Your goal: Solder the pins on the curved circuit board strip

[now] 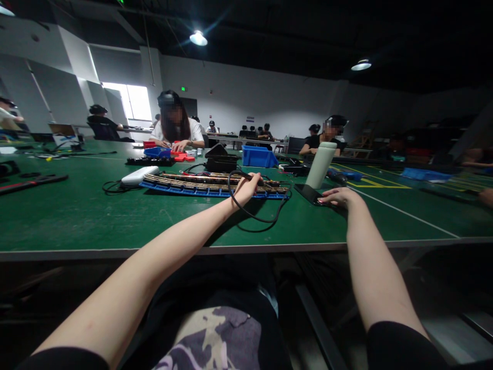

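Note:
My left hand (247, 188) is closed round a black cable (269, 220), which loops down over the green table. Right under and behind that hand lies a long blue strip (192, 192) with rows of copper-coloured and dark parts on it. My right hand (336, 196) touches the near right edge of a flat black phone-like device (308, 193) lying on the table; its fingers are bent and partly hidden. A pale green bottle (321, 165) stands tilted in the picture just behind the device. A white power bank-like box (139, 176) lies at the strip's left end.
The green table (96, 221) has its near edge before my lap. Beyond the strip are a black box (221, 158), a blue bin (259, 156) and red and blue parts. Pliers-like red-black handles (34, 182) lie left. A person (175, 123) sits opposite; others work farther back.

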A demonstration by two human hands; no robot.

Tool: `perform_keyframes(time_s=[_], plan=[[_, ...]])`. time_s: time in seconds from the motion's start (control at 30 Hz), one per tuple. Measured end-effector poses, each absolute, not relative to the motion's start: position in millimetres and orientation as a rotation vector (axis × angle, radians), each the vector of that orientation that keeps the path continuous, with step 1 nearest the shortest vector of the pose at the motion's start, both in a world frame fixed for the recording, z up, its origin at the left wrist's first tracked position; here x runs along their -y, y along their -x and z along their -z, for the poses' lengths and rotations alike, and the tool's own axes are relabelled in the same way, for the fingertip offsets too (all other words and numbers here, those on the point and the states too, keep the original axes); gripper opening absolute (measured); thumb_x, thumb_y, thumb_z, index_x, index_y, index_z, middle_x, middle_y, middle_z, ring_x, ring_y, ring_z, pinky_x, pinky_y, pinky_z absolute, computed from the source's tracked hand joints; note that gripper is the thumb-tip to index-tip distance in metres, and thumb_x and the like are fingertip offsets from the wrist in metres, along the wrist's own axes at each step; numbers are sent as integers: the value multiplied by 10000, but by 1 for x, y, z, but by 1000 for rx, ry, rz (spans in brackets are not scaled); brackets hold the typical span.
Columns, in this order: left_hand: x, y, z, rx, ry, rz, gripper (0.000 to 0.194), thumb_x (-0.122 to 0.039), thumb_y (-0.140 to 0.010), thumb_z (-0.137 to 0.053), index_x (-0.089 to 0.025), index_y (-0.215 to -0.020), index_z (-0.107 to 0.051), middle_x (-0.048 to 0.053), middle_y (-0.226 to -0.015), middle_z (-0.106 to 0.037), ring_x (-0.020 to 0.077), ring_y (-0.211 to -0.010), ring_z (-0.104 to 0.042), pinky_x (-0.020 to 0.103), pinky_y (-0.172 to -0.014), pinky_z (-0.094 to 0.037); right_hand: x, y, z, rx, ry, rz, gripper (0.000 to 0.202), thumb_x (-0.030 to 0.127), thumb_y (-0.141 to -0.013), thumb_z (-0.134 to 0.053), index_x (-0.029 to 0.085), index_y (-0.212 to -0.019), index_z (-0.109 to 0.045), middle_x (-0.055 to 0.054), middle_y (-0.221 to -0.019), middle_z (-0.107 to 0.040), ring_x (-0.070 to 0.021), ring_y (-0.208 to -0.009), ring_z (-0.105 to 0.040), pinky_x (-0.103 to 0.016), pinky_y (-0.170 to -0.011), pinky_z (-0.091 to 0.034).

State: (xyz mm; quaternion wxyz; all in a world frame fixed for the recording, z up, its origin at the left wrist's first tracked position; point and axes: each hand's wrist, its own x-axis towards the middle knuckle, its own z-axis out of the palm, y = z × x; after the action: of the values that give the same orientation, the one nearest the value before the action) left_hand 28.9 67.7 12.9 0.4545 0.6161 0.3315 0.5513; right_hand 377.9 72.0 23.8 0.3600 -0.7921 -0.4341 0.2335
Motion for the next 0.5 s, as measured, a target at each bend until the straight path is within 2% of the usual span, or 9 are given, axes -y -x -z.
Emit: perform_keyframes(time_s=[0.17,0.27,0.4,0.5], plan=[[-65,-29,-15,-835,-1479,-1359,279,-252,-965,-485,-154,-719,-571,-68,-446,-387,66,-407,-399,180,-436,-340,-69,-373,-25,1073,2035,-620,264,44,-496,-844,180,-636,-665,-60,-727,-721,-215,-924,-694,-261,-823,-569],[-67,-30,-15,-831,-1466,-1358,275,-249,-962,-494,-155,-717,-573,-70,-445,-388,63,-400,-395,175,-430,-334,-68,-372,-25,1072,2011,-620,242,42,-532,-831,184,-623,-657,-56,-717,-719,-208,-903,-701,-245,-782,-581],[-72,-30,-12,-815,-1473,-1352,267,-262,-965,-487,-157,-739,-581,-71,-450,-401,62,-388,-398,172,-416,-326,-69,-370,-25,1014,1901,-706,206,33,-601,-797,172,-604,-645,-64,-675,-703,-181,-769,-708,-214,-677,-594],[-74,-29,-11,-813,-1473,-1345,261,-266,-960,-494,-158,-741,-587,-71,-449,-404,62,-378,-399,174,-412,-324,-73,-369,-24,999,1873,-646,191,45,-624,-797,150,-610,-638,-64,-633,-679,-161,-667,-690,-205,-611,-586]])
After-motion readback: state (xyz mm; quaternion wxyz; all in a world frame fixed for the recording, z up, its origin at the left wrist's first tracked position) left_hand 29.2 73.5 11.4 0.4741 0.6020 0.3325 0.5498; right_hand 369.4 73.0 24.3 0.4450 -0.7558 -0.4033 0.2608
